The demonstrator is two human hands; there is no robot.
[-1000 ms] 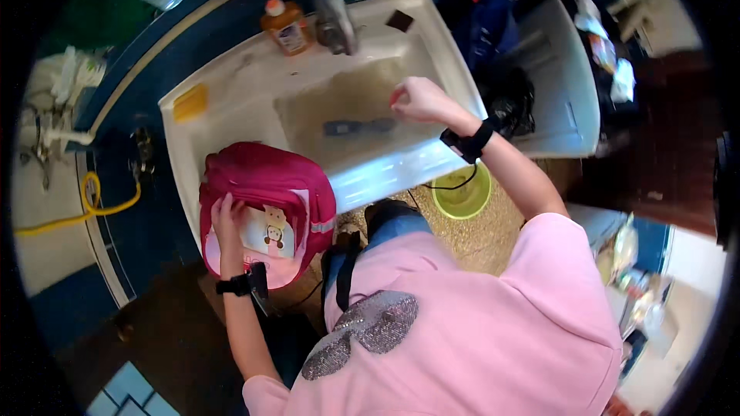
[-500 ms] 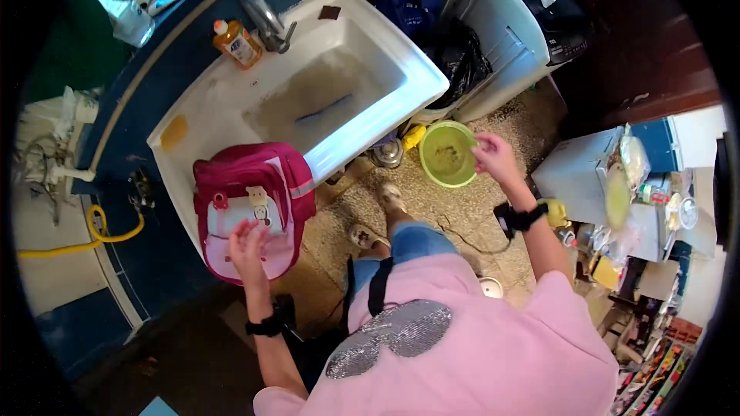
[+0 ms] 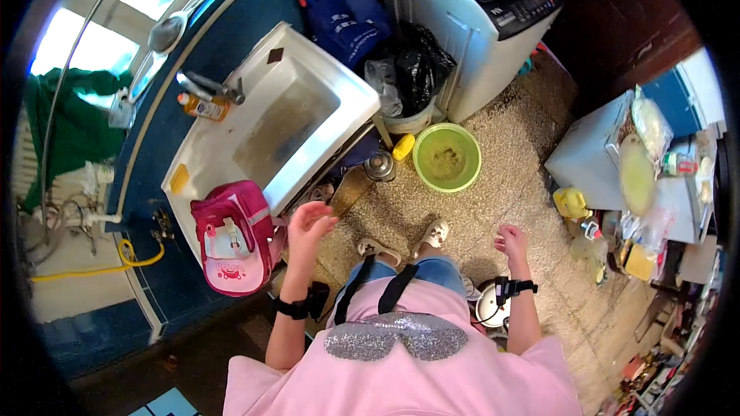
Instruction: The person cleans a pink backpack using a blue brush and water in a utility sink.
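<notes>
My left hand [image 3: 310,229] hovers just right of a pink backpack [image 3: 233,277], its fingers apart and holding nothing. The backpack rests upright on the near left end of a white sink [image 3: 185,160] and has small charms on its front. Out over the floor, my right hand [image 3: 512,243] is loosely curled and empty, fingers slightly apart. A green basin [image 3: 472,156] with murky water at its bottom stands on the floor, ahead and left of that hand.
An orange soap bottle [image 3: 206,109] stands by the tap [image 3: 233,91]. Behind the basin are a bin with a black bag [image 3: 422,62] and a washing machine [image 3: 455,31]. Boxes [image 3: 582,162] and a yellow jug [image 3: 569,202] line the right side.
My left hand has come away from the backpack's front to its right side. The right hand has drawn back from the basin toward me. My view has shifted to the right.
</notes>
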